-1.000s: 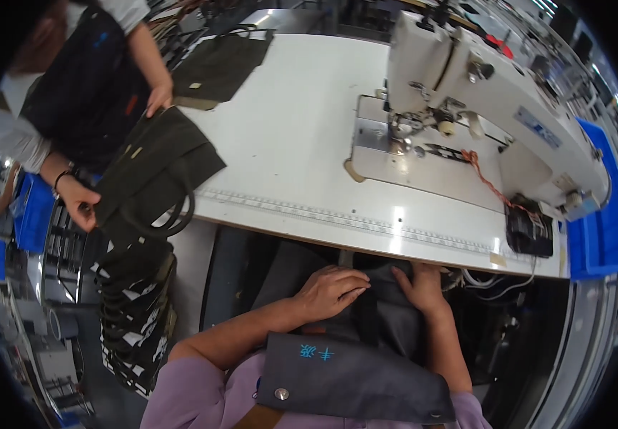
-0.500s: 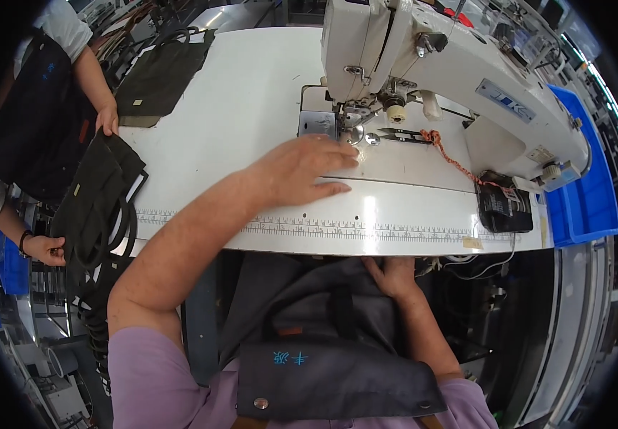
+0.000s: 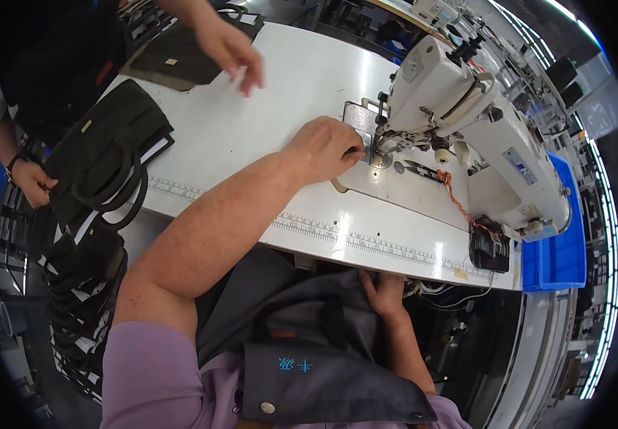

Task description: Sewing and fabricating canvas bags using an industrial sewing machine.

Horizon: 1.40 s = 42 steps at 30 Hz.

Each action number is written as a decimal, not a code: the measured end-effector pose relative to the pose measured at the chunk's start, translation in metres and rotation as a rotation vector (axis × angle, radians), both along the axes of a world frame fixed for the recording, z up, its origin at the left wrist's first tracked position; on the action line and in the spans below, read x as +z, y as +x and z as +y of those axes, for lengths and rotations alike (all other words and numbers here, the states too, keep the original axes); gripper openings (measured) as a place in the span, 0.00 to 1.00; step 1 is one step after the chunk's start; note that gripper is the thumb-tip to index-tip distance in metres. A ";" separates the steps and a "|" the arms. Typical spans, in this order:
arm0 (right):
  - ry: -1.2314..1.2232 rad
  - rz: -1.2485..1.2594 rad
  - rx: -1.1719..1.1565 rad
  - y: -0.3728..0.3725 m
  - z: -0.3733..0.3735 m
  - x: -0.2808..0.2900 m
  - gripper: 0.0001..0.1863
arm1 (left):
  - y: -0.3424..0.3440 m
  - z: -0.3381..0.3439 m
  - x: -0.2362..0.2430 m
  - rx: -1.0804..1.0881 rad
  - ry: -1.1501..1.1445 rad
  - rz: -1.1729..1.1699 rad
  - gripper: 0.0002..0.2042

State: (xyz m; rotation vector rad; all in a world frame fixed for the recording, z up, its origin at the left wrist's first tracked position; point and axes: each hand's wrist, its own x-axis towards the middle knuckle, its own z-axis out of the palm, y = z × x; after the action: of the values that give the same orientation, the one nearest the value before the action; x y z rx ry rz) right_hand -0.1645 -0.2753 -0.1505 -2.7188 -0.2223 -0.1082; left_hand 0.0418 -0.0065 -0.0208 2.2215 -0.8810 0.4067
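Note:
My left hand (image 3: 329, 149) rests at the front-left of the white sewing machine's needle area, beside the shiny metal bed plate (image 3: 360, 116). Its fingers are curled together; what they hold, if anything, is hidden. Just right of the fingertips are the presser foot and the round needle plate (image 3: 380, 159). Black thread snips (image 3: 422, 170) with an orange braided cord (image 3: 455, 199) lie on the machine bed. My right hand (image 3: 386, 292) is low at the table's front edge, its fingers partly hidden under the edge.
At left a co-worker's hand (image 3: 234, 53) hovers above the table. Their other hand (image 3: 34, 184) holds a dark green fabric piece (image 3: 102, 136) with loop handles. More dark pieces (image 3: 84, 300) are piled below. A blue bin (image 3: 555, 257) stands right of the machine head (image 3: 505, 161).
My view has shifted and turned. My left hand's outstretched fingers have curled in by the bed plate. One co-worker's hand has left the fabric and swung over the table. My right hand stays low.

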 end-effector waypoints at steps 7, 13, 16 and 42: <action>-0.109 -0.116 -0.006 -0.004 0.009 0.004 0.26 | 0.002 0.000 -0.006 0.028 0.005 -0.063 0.05; -0.159 -0.060 -0.029 -0.003 0.022 0.006 0.27 | -0.014 -0.009 -0.003 -0.098 0.071 -0.129 0.07; -0.217 -0.078 -0.023 -0.003 0.022 0.000 0.27 | -0.027 -0.009 0.009 -0.183 0.111 -0.289 0.11; -0.176 -0.018 -0.058 0.005 0.037 0.006 0.18 | -0.057 -0.003 0.045 -0.362 0.410 -0.600 0.06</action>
State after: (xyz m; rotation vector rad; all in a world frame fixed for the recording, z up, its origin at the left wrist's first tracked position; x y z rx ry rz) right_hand -0.1592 -0.2384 -0.1441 -2.9008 -0.1652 -0.1355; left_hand -0.0154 -0.0091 0.0237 2.2510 -1.7870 0.7931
